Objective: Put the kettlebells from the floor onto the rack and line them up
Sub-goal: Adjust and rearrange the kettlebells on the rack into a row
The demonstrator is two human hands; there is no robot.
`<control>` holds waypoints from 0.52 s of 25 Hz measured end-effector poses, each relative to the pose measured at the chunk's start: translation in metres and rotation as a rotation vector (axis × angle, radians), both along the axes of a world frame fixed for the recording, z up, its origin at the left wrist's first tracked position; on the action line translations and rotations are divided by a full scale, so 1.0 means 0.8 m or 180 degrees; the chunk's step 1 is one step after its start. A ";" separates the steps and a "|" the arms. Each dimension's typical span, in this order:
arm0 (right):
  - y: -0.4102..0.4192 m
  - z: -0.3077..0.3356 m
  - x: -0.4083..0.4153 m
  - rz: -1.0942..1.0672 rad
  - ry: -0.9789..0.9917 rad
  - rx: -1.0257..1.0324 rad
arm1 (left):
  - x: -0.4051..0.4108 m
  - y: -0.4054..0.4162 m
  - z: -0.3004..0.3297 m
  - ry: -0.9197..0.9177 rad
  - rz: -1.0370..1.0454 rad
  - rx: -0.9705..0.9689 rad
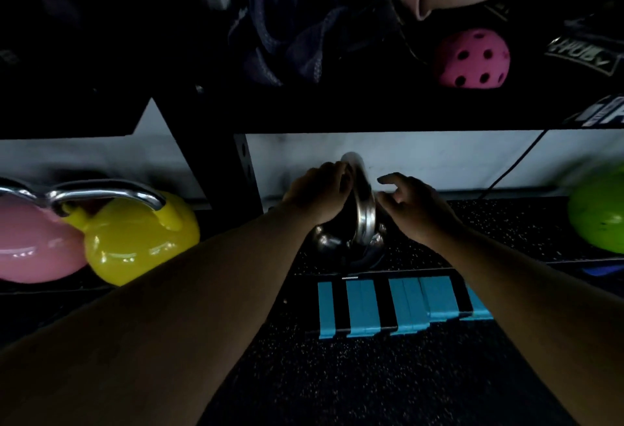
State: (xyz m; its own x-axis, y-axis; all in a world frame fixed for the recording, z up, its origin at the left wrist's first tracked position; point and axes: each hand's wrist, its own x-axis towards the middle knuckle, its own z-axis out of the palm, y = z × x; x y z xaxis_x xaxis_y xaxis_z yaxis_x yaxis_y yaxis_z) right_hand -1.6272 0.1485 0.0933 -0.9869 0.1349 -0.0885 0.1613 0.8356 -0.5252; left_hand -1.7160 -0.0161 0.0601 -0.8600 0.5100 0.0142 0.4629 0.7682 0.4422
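Note:
A dark kettlebell [341, 246] with a chrome handle stands on the rack's lower shelf [506, 223], in the middle. My left hand [320, 196] is closed around the left side of its handle. My right hand [415, 206] sits just right of the handle with fingers spread, fingertips at or near the metal. To the left, on a neighbouring shelf, a yellow kettlebell [135, 243] stands against a pink kettlebell [30, 250], both with chrome handles. A green kettlebell [597, 213] shows at the right edge of the shelf.
A black rack upright [246, 172] stands between the two shelf sections. The upper shelf holds dark cloth [287, 37] and a pink perforated ball [471, 59]. Blue and black blocks [398, 304] lie under the shelf's front edge on the speckled floor [371, 385].

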 end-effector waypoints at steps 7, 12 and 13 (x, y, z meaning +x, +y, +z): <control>-0.046 0.028 0.045 0.0159 0.0174 0.1382 | 0.063 -0.069 0.021 0.0723 -0.1082 -0.0812; -0.106 0.029 0.071 0.0374 0.0122 0.1548 | 0.091 -0.143 0.036 0.0491 -0.0771 -0.0940; -0.123 0.029 0.073 0.0432 0.0148 0.1540 | 0.096 -0.162 0.039 0.0528 -0.0708 -0.0963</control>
State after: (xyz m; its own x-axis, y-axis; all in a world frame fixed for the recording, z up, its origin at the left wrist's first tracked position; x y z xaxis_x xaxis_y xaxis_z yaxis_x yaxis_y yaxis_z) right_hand -1.5685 0.0505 0.1167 -0.9998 0.0198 -0.0031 0.0200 0.9969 -0.0766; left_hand -1.6390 -0.1453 0.0914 -0.7270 0.6857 -0.0359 0.6784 0.7253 0.1171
